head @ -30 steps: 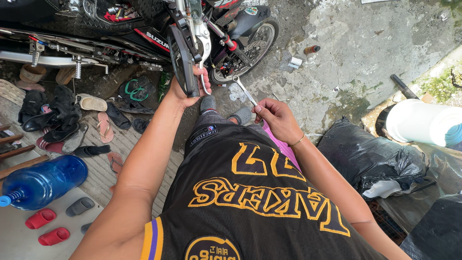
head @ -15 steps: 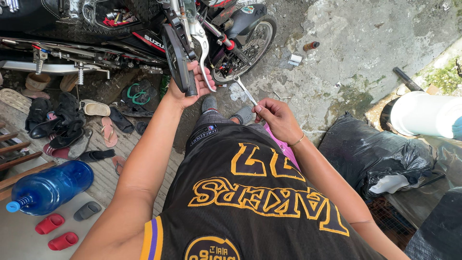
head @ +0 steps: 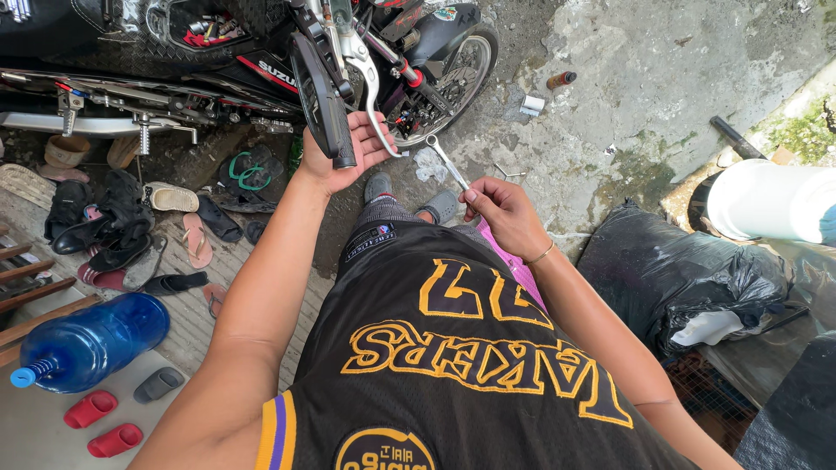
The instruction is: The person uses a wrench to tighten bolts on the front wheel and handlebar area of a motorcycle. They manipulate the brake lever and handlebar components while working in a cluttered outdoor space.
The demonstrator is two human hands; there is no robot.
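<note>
Sleeveless black basketball jersey (head: 470,365) with gold lettering and a big gold-outlined number, plus purple and gold stripes round the armhole. Dark shorts with a small white patch near the hem, grey slip-on shoes (head: 440,206), and a thin gold bangle (head: 542,255) on the right wrist. Arms bare.

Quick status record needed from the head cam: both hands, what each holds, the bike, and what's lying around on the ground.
left hand: palm up, cupped around the black handlebar grip
right hand: pinches a slim metal wrench, tip pointing toward the bike
motorcycle: parked ahead, silver brake lever beside the left hand
ground right: black plastic bag, white container
ground left: blue water jug on its side, red slippers, dark sandals
concrete: small cylinder, too small to identify
</note>
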